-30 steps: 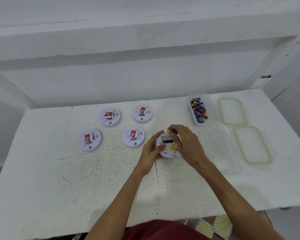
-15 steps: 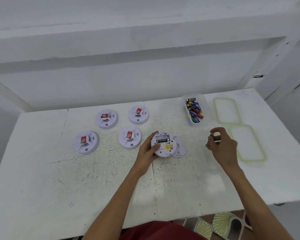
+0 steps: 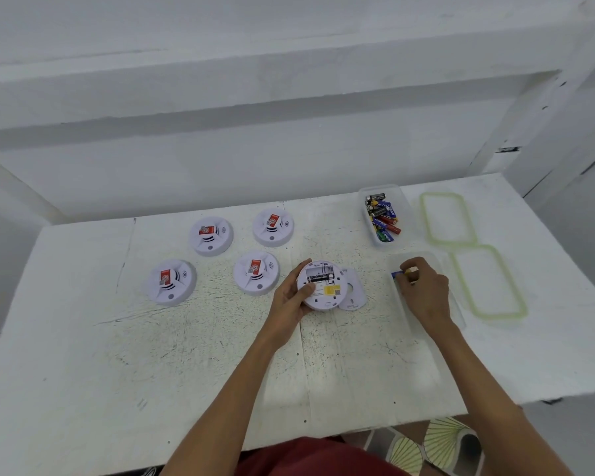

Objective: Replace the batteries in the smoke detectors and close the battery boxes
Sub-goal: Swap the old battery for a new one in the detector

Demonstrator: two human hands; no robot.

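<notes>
My left hand (image 3: 291, 297) grips a white smoke detector (image 3: 322, 286) turned back-up, its battery bay open with one dark battery left inside. The detector's round back cover (image 3: 352, 290) lies on the table just to its right. My right hand (image 3: 425, 290) pinches a blue battery (image 3: 397, 274) over an empty clear container (image 3: 426, 321). Several more detectors sit face-up to the left, such as one with a red label (image 3: 256, 273). A clear tub of mixed batteries (image 3: 383, 216) stands at the back right.
Two green-rimmed lids lie right of the tubs, one at the back (image 3: 448, 217) and one nearer (image 3: 487, 281). The white table (image 3: 186, 355) ends at a wall behind and at an edge near my body.
My right hand pulled a battery out of the detector and carried it right, over the empty container. My left hand kept holding the detector; the back cover became visible beside it.
</notes>
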